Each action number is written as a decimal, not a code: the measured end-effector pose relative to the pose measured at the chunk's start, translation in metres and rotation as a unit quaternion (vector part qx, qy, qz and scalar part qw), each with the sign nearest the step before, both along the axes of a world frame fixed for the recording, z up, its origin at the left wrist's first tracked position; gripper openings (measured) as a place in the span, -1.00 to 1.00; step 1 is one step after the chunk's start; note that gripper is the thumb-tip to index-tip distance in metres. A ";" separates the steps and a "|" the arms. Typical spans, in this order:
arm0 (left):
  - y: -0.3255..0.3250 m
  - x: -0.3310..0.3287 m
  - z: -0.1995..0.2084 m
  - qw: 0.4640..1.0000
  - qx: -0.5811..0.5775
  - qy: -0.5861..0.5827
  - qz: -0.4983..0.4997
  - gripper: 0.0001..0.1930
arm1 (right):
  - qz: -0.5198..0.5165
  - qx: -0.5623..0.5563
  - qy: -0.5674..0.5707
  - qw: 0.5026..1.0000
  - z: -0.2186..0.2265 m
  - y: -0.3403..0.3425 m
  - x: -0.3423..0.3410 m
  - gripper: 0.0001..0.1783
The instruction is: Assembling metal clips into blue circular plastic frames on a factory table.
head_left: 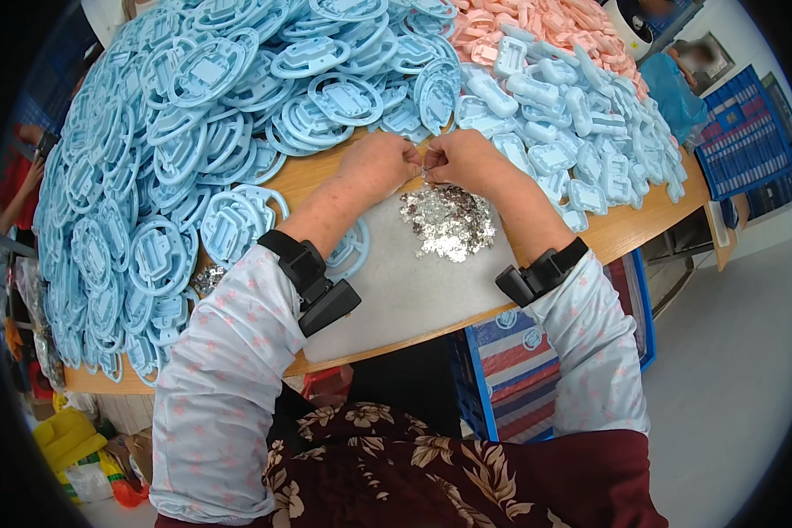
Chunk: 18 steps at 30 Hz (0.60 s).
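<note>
My left hand [378, 165] and my right hand [469, 161] meet at the far end of the grey mat, fingertips pinched together and almost touching. Whatever lies between the fingertips is too small to make out. Just below my right hand, a heap of small shiny silver metal pieces [449, 224] rests on the grey mat [387, 299]. A light blue plastic ring-shaped part [352, 251] lies beside my left wrist, partly covered by the arm. Directly beyond my hands, more blue ring-shaped parts [346, 97] are piled up.
Blue ring parts cover the table's left side, near a smaller cluster of metal pieces [208, 279]. Light blue oblong plastic parts [550, 158] and pink ones [554, 31] are heaped at the right and back. A blue crate [473, 387] stands below the wooden table's [651, 224] near edge.
</note>
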<state>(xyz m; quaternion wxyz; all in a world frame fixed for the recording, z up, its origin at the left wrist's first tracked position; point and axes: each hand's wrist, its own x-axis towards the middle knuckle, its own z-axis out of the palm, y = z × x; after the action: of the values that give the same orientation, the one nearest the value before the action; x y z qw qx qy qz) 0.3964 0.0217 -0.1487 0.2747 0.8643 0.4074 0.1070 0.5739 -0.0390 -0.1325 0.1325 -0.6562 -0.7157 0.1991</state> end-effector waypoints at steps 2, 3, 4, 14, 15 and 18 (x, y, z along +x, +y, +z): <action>0.004 -0.004 -0.004 0.999 0.024 -0.027 -0.001 -0.79 | 0.002 -0.008 -0.012 1.000 0.003 0.003 -0.007 -0.77; 0.005 -0.005 -0.003 0.999 0.024 -0.027 -0.003 -0.79 | 0.001 -0.016 -0.025 1.000 0.005 0.004 -0.008 -0.79; 0.006 -0.007 -0.002 0.999 0.029 -0.016 -0.012 -0.79 | 0.000 -0.016 -0.025 1.000 0.003 0.004 -0.007 -0.79; 0.009 -0.003 -0.014 0.998 0.049 -0.015 -0.023 -0.78 | -0.017 0.007 -0.011 1.000 0.015 -0.012 0.001 -0.83; 0.009 -0.004 -0.012 0.998 0.051 -0.017 -0.021 -0.78 | -0.022 -0.009 0.033 0.999 0.025 -0.021 0.002 -0.83; 0.010 -0.011 -0.008 0.999 0.044 -0.014 -0.004 -0.75 | 0.026 -0.081 0.046 0.995 0.045 -0.033 -0.001 -0.85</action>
<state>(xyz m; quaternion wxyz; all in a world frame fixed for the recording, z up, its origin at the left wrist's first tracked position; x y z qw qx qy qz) 0.3850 0.0321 -0.1570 0.2427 0.8756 0.3948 0.1361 0.5730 -0.0721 -0.0872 0.1067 -0.6359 -0.7073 0.2899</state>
